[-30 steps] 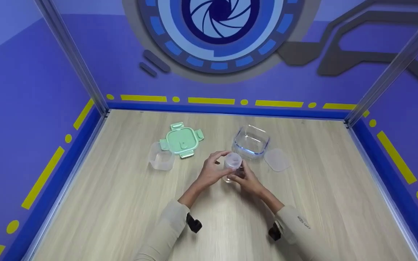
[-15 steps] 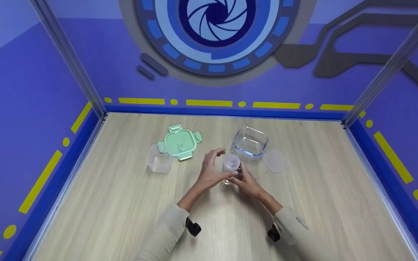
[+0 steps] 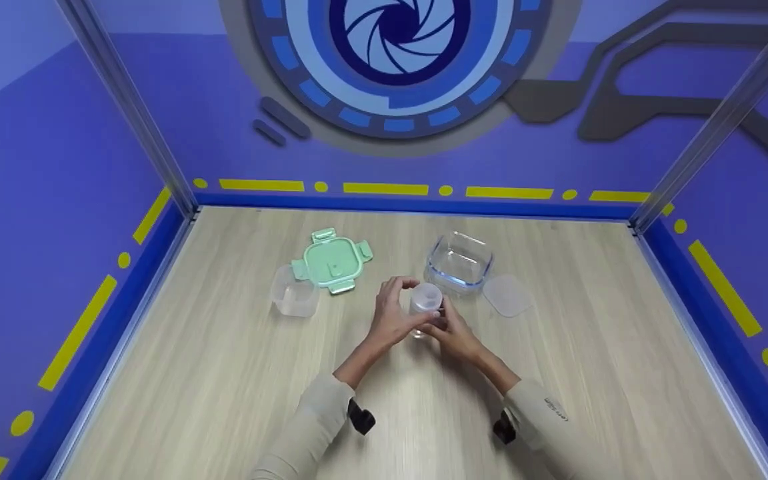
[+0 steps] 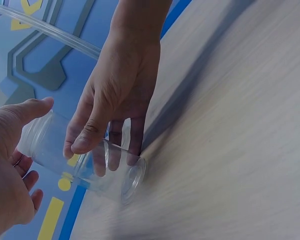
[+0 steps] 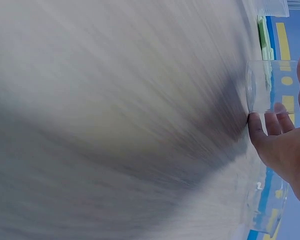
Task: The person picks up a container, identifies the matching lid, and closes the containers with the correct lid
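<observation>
A clear cylindrical jar [image 3: 420, 319] with a frosted lid [image 3: 427, 295] stands upright at the middle of the table. My right hand [image 3: 461, 339] holds the jar's lower body from the right, thumb in front and fingers behind. In the left wrist view the fingers of that right hand [image 4: 122, 95] show through the clear wall. My left hand [image 3: 392, 321] curls round the lid, its thumb across the front and its fingers on the far left side. The right wrist view shows the jar's base [image 5: 251, 87] at the tabletop; the fingers there partly cover the jar.
A green clip lid [image 3: 334, 262] lies at the back left, overlapping a frosted square container [image 3: 295, 299]. Behind the jar sits a square glass container [image 3: 461, 261]. A frosted flat lid [image 3: 507, 296] lies to its right. Blue panel walls [image 3: 384, 170] bound the table.
Half a second ago the left fingers were spread off the lid; they have since closed in on it again. The right hand keeps its hold on the jar. Everything else stays put.
</observation>
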Demonstrator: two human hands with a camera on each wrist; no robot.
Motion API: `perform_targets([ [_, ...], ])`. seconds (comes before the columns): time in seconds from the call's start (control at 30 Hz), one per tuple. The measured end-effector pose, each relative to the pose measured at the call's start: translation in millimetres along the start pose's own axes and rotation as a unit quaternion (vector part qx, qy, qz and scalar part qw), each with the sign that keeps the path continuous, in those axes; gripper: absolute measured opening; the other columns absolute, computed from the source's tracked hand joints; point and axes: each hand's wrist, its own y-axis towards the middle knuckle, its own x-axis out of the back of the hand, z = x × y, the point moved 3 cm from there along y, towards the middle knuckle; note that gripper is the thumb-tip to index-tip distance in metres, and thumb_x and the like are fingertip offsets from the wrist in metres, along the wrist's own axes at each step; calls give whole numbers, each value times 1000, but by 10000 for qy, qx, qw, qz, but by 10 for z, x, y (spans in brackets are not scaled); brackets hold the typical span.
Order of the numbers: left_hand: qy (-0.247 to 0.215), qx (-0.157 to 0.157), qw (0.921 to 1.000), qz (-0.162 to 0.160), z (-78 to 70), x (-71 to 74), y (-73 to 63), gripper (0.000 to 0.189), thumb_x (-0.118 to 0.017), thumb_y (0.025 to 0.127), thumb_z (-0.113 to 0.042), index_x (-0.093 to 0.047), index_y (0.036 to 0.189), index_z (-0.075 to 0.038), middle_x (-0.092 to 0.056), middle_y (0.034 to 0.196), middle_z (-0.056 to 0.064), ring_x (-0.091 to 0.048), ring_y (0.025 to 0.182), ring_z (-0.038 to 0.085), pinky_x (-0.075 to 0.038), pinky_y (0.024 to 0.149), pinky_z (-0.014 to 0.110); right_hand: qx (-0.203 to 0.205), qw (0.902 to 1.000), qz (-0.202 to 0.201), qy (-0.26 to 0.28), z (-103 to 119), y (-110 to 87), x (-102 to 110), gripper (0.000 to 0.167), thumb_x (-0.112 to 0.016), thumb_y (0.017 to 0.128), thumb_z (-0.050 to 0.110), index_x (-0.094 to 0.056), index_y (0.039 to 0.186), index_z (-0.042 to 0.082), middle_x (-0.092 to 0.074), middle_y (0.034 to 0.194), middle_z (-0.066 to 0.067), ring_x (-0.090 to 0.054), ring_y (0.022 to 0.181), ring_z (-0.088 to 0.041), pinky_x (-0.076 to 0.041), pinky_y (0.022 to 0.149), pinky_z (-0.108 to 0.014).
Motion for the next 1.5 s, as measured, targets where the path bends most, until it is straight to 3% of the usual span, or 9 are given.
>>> perform_targets([
  [0.4, -221, -365, 9976, 538, 26, -6, 10, 60, -78, 80, -14, -60, 136, -5, -62, 137, 12, -53, 129, 29, -38, 111, 54, 62, 9999, -52, 59, -8, -7, -5, 73, -67, 98, 10, -22, 155, -3, -46, 147, -31, -54, 134, -48, -50, 107, -53],
  [0.7, -300, -209, 9964, 763, 28, 13, 18, 67, -78, 81, -17, -55, 144, -9, -58, 143, 11, -48, 132, 27, -43, 108, 51, 106, 9998, -103, -90, 11, 3, -8, 70, -67, 98, 10, -26, 153, -3, -47, 146, -30, -54, 132, -47, -49, 108, -56],
  [0.93, -154, -300, 9987, 375, 10, 21, 10, 80, -90, 76, -36, -51, 141, -10, -56, 139, 9, -45, 133, 26, -37, 112, 50, 105, 9998, -46, -139, 4, -4, -2, 71, -65, 99, 10, -22, 154, -4, -48, 146, -30, -53, 134, -44, -50, 107, -50],
  [1.1, 31, -52, 9998, 186, 30, -25, -3, 77, -92, 72, -39, -52, 131, -11, -56, 131, 7, -47, 128, 24, -38, 107, 45, 12, 9998, -95, -160, 1, 8, -2, 71, -66, 99, 12, -24, 154, -3, -46, 149, -28, -49, 138, -43, -45, 111, -56],
  [1.3, -63, 98, 9998, 169, 59, -54, -1, 72, -92, 73, -36, -54, 128, -10, -57, 129, 8, -49, 126, 24, -38, 107, 44, -100, 9998, -137, -107, 9, 12, -13, 71, -66, 99, 10, -24, 155, -1, -44, 153, -26, -46, 142, -41, -41, 115, -58],
  [1.5, -117, 137, 9991, 371, 66, -28, 32, 67, -90, 76, -33, -57, 129, -10, -58, 132, 8, -49, 128, 24, -39, 110, 46, -48, 9999, -109, -23, 5, 18, -14, 70, -66, 99, 8, -24, 154, -2, -45, 150, -28, -51, 138, -44, -46, 111, -55],
])
